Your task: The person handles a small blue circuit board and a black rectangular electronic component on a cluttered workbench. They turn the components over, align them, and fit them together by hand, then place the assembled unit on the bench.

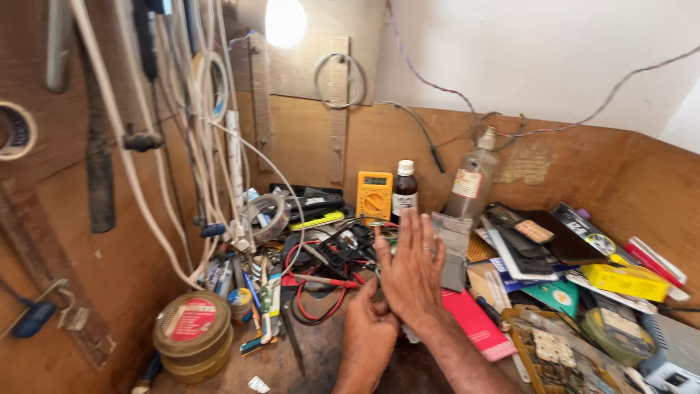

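Both hands meet low at the middle of the cluttered counter (321,357). The right hand (412,273) stands upright, back toward the camera, its fingers (414,235) straight and nearly pressed together, pointing up and away; a ring shows on one. The left hand (368,325) sits just below and to the left of it, fingers curled in against the right palm. What lies between the two palms is hidden, so whether anything is pinched there cannot be told.

Nearest things: a black meter (344,243) just beyond and left of the right fingertips, its long axis slanting up to the right. Red leads (321,281) run leftward from the left hand. A grey pouch (453,248) stands touching or just beside the right fingers on their right. A red booklet (474,321) lies right of the wrist.
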